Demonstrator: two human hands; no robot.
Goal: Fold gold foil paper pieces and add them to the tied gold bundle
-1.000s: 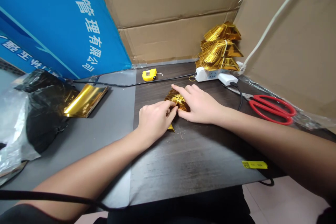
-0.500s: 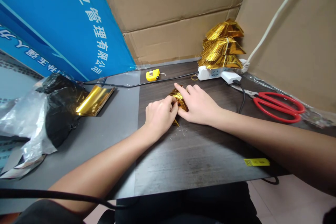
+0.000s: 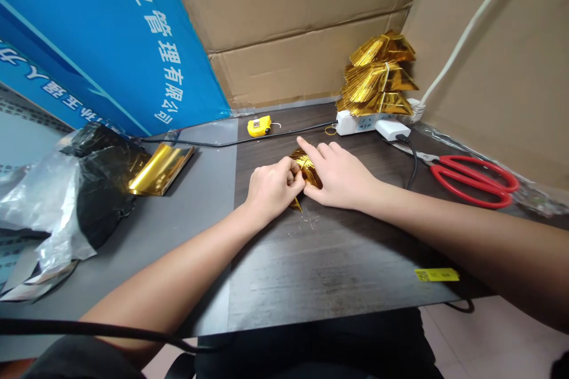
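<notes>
Dark tabletop (image 3: 275, 299) bears red scissors (image 3: 475, 180) (cable (image 3: 415, 174) over the blades (image 3: 429, 158)) while left hand (image 3: 272, 188) and right hand (image 3: 338, 176) grip gold foil (image 3: 311, 172).

1 head-worn camera; looks forward and down at the hands (image 3: 272, 190) and table (image 3: 275, 284); fairly near.

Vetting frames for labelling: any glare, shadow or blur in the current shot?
All head view: glints on the gold bundle and foil sheet; pale sheen on the table near its front edge; shadow below the right forearm; print on the yellow label unreadable.
</notes>
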